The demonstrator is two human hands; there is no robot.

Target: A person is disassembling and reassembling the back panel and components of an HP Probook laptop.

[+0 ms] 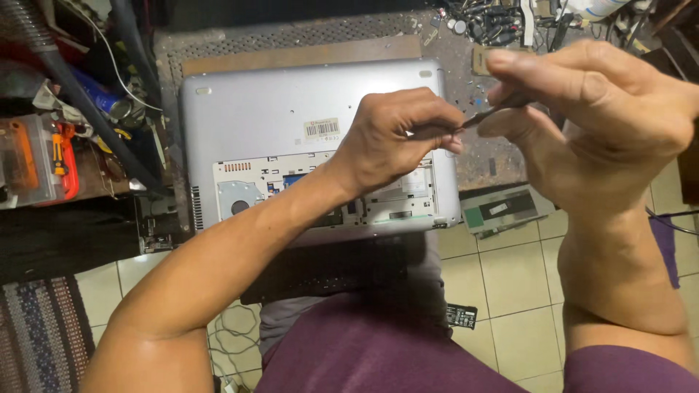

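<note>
Both hands, left (pixel 397 135) and right (pixel 590 109), pinch thin stiff tweezers (pixel 486 115) above the laptop (pixel 269 124); we judge them light, slippery, best gripped mid-shaft.

The left hand (pixel 397 142) hides part of the laptop's (pixel 277 116) open bay; the thin tool (pixel 488 115) is blurred, its tip buried in fingers; the rug (pixel 40 335) is cut off.

A silver-grey laptop (pixel 291 109), underside up, shows a white inner panel with a blue patch in its opened bay and a white barcode sticker with black stripes. At nine o'clock sits an orange and clear plastic case (pixel 33 156); at seven o'clock, a rug (pixel 40 335) striped in blue, grey and dull red. Maroon cloth (pixel 393 349) fills six o'clock over cream floor tiles (pixel 502 284).
</note>
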